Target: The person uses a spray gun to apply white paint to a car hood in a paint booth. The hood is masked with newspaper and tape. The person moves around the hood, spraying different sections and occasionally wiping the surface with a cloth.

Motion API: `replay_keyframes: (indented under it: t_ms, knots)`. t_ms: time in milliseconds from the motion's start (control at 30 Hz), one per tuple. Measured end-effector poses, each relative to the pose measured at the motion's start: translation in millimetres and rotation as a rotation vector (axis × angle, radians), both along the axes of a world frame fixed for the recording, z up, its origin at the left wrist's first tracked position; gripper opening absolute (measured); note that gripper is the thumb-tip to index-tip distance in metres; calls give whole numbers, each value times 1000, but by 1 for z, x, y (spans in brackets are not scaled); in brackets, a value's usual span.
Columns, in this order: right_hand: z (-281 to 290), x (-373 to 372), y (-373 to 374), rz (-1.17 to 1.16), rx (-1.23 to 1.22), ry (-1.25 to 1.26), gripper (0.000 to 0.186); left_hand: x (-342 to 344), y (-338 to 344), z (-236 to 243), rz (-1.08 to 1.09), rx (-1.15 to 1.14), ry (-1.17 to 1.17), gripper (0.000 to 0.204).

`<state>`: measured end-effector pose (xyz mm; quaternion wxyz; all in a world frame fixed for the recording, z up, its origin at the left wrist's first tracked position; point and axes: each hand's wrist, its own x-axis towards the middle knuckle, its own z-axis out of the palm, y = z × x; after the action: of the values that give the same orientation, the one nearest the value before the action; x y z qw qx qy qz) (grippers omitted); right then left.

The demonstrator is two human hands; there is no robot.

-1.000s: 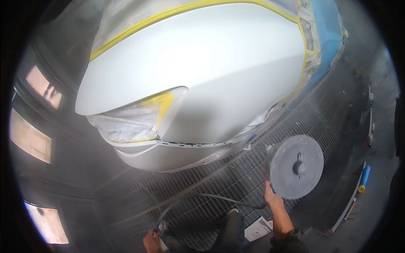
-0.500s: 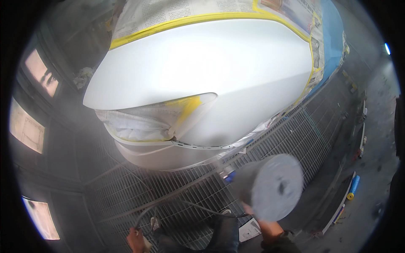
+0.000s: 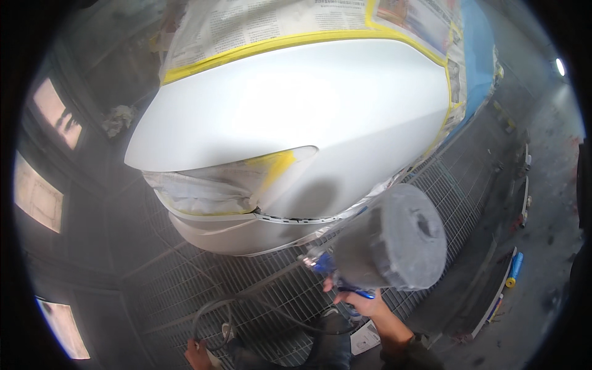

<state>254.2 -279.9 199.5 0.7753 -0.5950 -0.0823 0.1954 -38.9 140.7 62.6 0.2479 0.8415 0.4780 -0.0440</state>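
Two grips I see from here: the right hand (image 3: 364,306) grasps a spray gun (image 3: 322,263) (grey cup (image 3: 390,240) tilted) near the white car panel (image 3: 283,111); the left hand (image 3: 198,356) clasps a hose (image 3: 271,308).

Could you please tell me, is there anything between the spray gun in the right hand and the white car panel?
Nothing visible stands between the spray gun in the right hand and the white car panel. The hose in the left hand loops lower in the picture, outside that gap.
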Motion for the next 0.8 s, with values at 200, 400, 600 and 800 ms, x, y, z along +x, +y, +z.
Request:
replay_keyframes:
  t_ms: [200, 400, 600, 800]
  knots:
    - [-19, 19, -2, 21, -7, -53, 36, -16, 9, -7, 93, -3, -169, 28]
    - [10, 35, -44, -530, 92, -62, 34, -17, 12, -6, 26, 40, 21, 24]
    - [6, 14, -39, -908, 30, -59, 46, -26, 11, 4, -190, 5, 1, 29]
    - [-54, -19, -28, -360, 323, 110, 47, -75, 53, -29, -64, 148, -149, 27]
